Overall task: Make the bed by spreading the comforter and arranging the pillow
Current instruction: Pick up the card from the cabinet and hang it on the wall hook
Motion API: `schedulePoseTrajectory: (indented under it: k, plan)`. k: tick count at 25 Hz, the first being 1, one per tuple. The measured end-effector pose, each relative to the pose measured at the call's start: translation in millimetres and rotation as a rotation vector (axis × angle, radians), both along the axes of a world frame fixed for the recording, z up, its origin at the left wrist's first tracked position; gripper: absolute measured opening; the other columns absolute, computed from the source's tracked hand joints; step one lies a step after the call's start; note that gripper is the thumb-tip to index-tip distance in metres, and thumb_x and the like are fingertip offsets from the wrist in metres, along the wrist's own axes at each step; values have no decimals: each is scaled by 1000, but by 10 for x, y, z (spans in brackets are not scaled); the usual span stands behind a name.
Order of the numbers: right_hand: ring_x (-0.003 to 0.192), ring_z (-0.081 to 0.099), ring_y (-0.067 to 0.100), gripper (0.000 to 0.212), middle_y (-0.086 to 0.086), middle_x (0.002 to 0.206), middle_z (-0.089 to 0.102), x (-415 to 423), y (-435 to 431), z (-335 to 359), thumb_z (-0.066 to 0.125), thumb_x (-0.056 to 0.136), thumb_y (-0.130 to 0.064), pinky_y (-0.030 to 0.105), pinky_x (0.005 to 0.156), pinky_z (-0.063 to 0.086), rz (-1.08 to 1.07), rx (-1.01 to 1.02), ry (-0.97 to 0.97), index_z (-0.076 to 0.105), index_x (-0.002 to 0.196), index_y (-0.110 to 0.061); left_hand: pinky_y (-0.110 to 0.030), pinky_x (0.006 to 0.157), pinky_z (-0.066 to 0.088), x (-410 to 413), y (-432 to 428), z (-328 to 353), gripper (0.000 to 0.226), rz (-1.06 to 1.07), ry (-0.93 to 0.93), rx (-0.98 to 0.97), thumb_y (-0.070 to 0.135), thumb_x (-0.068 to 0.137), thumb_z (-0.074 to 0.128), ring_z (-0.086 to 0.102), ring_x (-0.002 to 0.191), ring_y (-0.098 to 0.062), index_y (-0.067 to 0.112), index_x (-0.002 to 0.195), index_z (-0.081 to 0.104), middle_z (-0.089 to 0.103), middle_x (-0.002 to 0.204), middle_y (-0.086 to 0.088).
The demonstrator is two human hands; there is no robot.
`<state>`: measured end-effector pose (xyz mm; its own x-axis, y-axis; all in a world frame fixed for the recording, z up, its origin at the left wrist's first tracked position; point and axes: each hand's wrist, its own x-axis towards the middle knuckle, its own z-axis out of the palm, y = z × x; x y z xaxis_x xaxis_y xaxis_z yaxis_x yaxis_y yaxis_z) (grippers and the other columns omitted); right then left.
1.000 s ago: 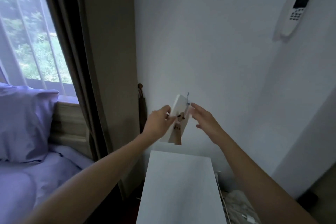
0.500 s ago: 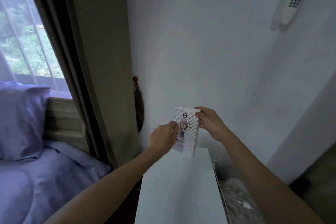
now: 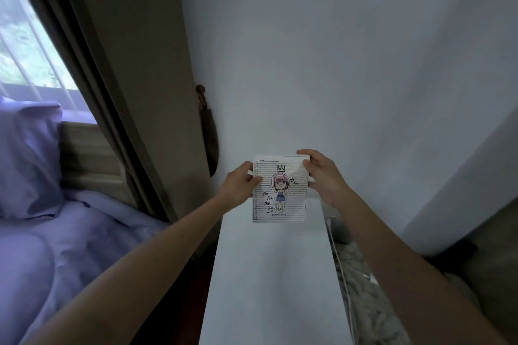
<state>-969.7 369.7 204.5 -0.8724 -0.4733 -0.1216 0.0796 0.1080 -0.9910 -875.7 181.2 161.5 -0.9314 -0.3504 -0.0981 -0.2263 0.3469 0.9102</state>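
A lined notepad (image 3: pixel 291 204) with a cartoon girl drawn on it stands upright at the back of a white bedside cabinet (image 3: pixel 274 274), facing me. My left hand (image 3: pixel 239 183) pinches its left edge. My right hand (image 3: pixel 322 173) grips its top right corner and right edge. At the far left a purple pillow (image 3: pixel 26 157) leans against the wooden headboard (image 3: pixel 89 159), with the purple comforter (image 3: pixel 70 246) rumpled below it.
A brown curtain (image 3: pixel 120 64) hangs between the window (image 3: pixel 25 45) and the white wall. A dark object on a peg (image 3: pixel 208 134) hangs beside the curtain. A white cable (image 3: pixel 340 266) and crumpled fabric (image 3: pixel 364 297) lie right of the cabinet.
The notepad has turned from edge-on to facing me and come down onto the back of the cabinet. Both hands moved lower with it, and the view tilted down and right.
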Motion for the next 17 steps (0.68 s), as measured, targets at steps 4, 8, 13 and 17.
schedulePoseTrajectory:
  k: [4, 8, 13, 17]
  plan:
    - [104, 57, 23, 24, 4, 115, 62, -92, 29, -530, 45, 98, -15, 45, 81, 47, 27, 138, -37, 62, 102, -31, -35, 80, 51, -16, 145, -398, 19, 54, -109, -204, 18, 99, 41, 63, 97, -29, 7, 109, 53, 66, 113, -14]
    - [107, 55, 24, 19, 9, 115, 59, -123, 71, -1180, 50, 98, -18, 39, 75, 53, 53, 112, -49, 63, 95, -31, -31, 68, 41, -28, 218, -919, 22, 116, -208, -377, 18, 100, 40, 62, 95, -34, 3, 103, 54, 65, 108, -18]
    - [102, 59, 28, 28, 4, 108, 63, -223, 50, -1949, 50, 95, -21, 58, 89, 49, 72, 228, -12, 64, 87, -43, -39, 70, 46, 2, 288, -1582, 22, 124, -328, -404, 18, 99, 39, 61, 89, -39, 2, 99, 53, 65, 101, -22]
    - [113, 57, 26, 30, -7, 107, 64, -256, 59, -2267, 50, 91, -19, 55, 99, 46, 114, 287, -10, 63, 87, -45, -44, 75, 51, 8, 317, -1905, 23, 118, -381, -417, 18, 98, 38, 60, 90, -41, 1, 102, 53, 65, 99, -23]
